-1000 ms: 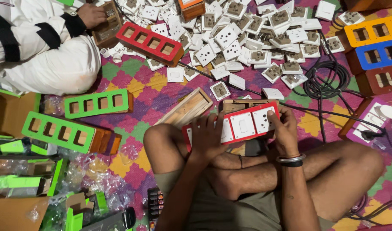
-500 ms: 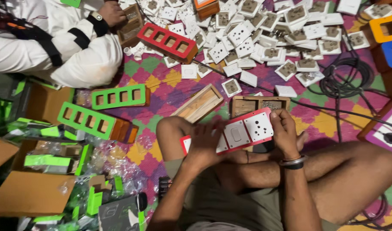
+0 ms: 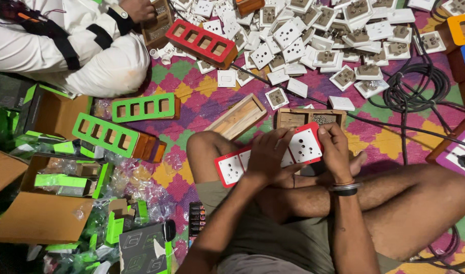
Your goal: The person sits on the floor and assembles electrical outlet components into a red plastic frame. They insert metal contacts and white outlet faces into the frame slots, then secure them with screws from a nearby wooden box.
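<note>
At the lower middle of the frame the person sits cross-legged on a patterned mat (image 3: 192, 96), holding a red-framed switch panel (image 3: 273, 155) above the crossed legs, at the centre of the frame; the left hand (image 3: 267, 157) lies flat over the middle of the panel with its fingers pressed down on the white plates; the right hand (image 3: 338, 149) pinches the panel's right end, thumb on the face of a white socket plate (image 3: 304, 144) and fingers curled behind the edge; a dark bracelet (image 3: 344, 189) sits on the right wrist. Just above the panel in the frame, an open wooden box (image 3: 308, 117) rests on the mat, and to its left a wooden tray (image 3: 237, 116) lies at an angle. At the lower left, cardboard boxes (image 3: 39, 218) and green packaging are heaped together. Further up at the left, two green frames (image 3: 141, 107) with rows of cut-outs lie on the mat. At the right, a coil of black cable (image 3: 415, 86) lies near the pile. At the top of the frame, a pile of loose white sockets (image 3: 313, 45) spreads over the mat, with a red frame (image 3: 201, 41) at its left edge; in the upper left corner another person in a white sleeve (image 3: 65, 45) has a hand (image 3: 138, 9) on a brown box.
</note>
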